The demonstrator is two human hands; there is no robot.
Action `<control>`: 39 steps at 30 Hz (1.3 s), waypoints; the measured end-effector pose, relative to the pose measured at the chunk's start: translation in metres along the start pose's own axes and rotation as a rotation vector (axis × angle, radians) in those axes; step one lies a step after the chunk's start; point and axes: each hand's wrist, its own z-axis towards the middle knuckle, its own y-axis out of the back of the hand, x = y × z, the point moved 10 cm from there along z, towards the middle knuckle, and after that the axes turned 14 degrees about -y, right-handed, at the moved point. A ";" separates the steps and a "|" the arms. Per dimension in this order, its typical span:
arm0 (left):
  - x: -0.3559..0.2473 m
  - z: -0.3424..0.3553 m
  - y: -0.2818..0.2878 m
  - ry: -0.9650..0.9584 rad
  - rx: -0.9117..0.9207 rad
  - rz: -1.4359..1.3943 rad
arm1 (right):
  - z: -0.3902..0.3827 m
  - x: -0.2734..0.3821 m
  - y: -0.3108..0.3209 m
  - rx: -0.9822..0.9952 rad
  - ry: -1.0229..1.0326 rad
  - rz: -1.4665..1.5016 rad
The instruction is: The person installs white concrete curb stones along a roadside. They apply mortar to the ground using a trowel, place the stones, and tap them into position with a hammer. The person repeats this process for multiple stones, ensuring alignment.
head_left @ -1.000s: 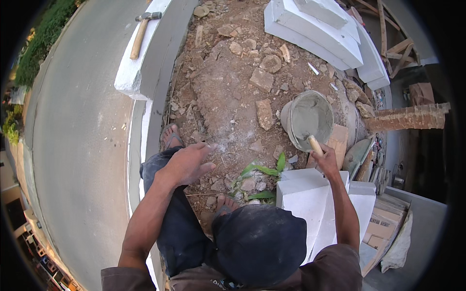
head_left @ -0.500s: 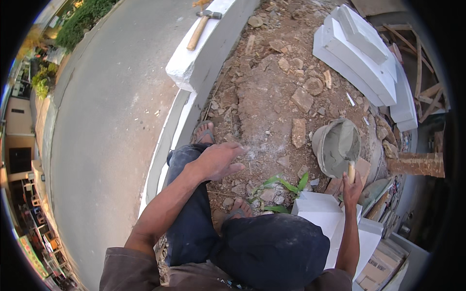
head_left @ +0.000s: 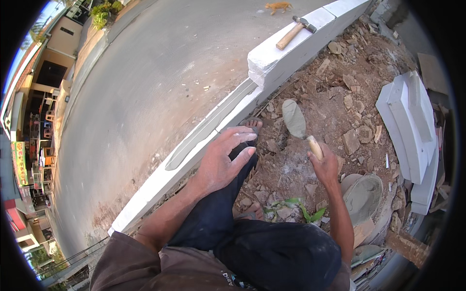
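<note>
My right hand (head_left: 321, 165) grips the wooden handle of a trowel (head_left: 293, 119), whose blade carries grey mortar over the rubble ground. My left hand (head_left: 223, 155) is open with fingers apart and dusty, above my knee and beside the low white block wall (head_left: 133, 207). A long strip of grey mortar (head_left: 204, 136) lies along that wall's top. A hammer (head_left: 291, 36) rests on the raised block (head_left: 264, 60) beyond it. The bucket of mortar (head_left: 361, 196) stands to the right of my right forearm.
A road (head_left: 136, 92) runs left of the wall, with an orange cat (head_left: 279, 7) on it. Broken stones (head_left: 350, 140) cover the ground. Stacked white blocks (head_left: 403, 131) stand right, green leaves (head_left: 313, 216) lie near my knee, and a rough post (head_left: 407, 245) is at lower right.
The view has swung left toward the road and wall. My right hand has lifted the mortar-laden trowel out of the bucket and moved it leftward. My left hand has shifted up toward the wall.
</note>
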 end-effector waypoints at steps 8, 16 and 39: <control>0.085 -0.031 0.052 0.280 -0.154 0.194 | 0.154 0.074 -0.118 0.392 0.073 0.025; 0.165 -0.078 0.061 0.441 0.104 0.406 | 0.202 0.104 -0.113 0.621 -0.195 0.056; 0.125 -0.056 0.090 0.510 -0.064 0.377 | 0.237 0.130 -0.027 0.861 -0.094 0.095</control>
